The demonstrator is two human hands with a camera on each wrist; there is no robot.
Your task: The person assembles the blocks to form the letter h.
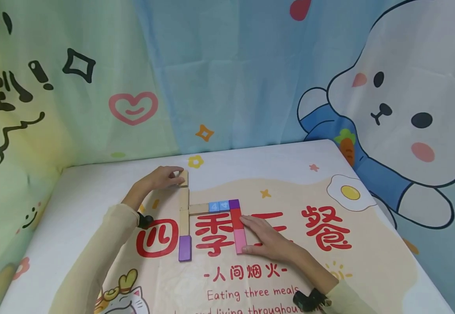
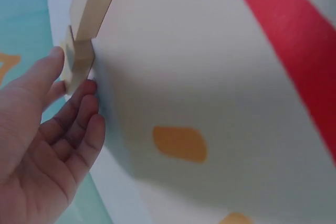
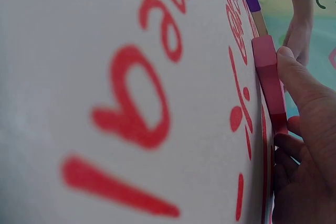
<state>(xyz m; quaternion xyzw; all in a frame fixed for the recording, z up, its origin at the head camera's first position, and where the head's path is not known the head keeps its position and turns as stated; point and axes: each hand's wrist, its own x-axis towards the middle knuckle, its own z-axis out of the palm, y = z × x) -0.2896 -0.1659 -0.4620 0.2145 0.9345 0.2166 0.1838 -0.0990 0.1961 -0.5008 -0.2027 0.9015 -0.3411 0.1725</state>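
My left hand [image 1: 160, 178] pinches the plain wooden block [image 1: 184, 179] at the far end of a column between thumb and fingers. Below it in line lie two more plain wooden blocks and a lavender block [image 1: 185, 248]. A crossbar runs right from the column: a wooden block [image 1: 199, 209], blue pieces marked 4 [image 1: 218, 206] and a dark purple block [image 1: 234, 203]. From there a red block [image 1: 236, 219] and a pink block [image 1: 240, 241] extend toward me. My right hand [image 1: 272, 242] rests beside these two, thumb against the pink block [image 3: 268, 69], fingers fairly straight along the red one.
A printed cloth [image 1: 368, 244] with red lettering covers the table, its far edge meeting a patterned curtain [image 1: 227, 87]. Dark wrist cameras are strapped on the left wrist [image 1: 145, 220] and right wrist [image 1: 309, 300].
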